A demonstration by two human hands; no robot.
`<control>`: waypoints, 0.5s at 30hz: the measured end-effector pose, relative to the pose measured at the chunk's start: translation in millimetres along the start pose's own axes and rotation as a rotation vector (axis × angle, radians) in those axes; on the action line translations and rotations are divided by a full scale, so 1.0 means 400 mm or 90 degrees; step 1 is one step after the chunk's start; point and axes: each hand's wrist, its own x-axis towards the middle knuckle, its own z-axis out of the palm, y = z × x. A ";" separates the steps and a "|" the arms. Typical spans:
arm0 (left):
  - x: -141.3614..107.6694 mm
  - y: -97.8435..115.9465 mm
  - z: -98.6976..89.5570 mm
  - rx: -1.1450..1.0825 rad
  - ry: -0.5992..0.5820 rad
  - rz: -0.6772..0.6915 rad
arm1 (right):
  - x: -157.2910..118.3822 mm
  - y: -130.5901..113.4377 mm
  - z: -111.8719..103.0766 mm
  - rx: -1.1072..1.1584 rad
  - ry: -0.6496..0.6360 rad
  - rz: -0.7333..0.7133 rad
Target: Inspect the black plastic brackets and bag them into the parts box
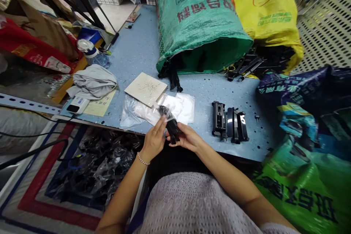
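Note:
A black plastic part (172,127) is between my two hands over the table's front edge, and its far end sits in a clear plastic bag (162,109). My right hand (189,137) is closed around the part's near right side. With fingers pressed together, my left hand (155,137) grips the bagged part from the left. Just beyond lie white and clear plastic bags (185,108), partly under a flat beige block (145,88) with small specks on top. Several black plastic parts (229,122) stand side by side to the right.
A green woven sack (203,25) lies open at the back with black parts at its mouth, beside a yellow sack (271,11). At left are a grey cloth (94,80), a white device (78,105) and a bottle (93,53). Bagged black parts (109,164) fill a bin below.

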 end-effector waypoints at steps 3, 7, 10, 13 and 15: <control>0.003 0.017 0.005 -0.042 -0.076 0.040 | -0.010 0.011 0.007 -0.234 0.155 -0.130; 0.022 0.040 0.004 -0.093 -0.015 0.009 | -0.049 0.008 0.042 -0.577 0.150 -0.240; 0.018 0.072 -0.054 -0.148 0.110 -0.109 | -0.084 -0.001 0.075 -0.623 -0.008 -0.257; -0.047 0.092 -0.189 -0.213 0.099 -0.298 | -0.121 -0.047 0.054 -0.677 -0.089 -0.248; -0.126 0.055 -0.299 -0.193 0.011 -0.422 | -0.151 -0.108 -0.003 -0.812 -0.033 -0.245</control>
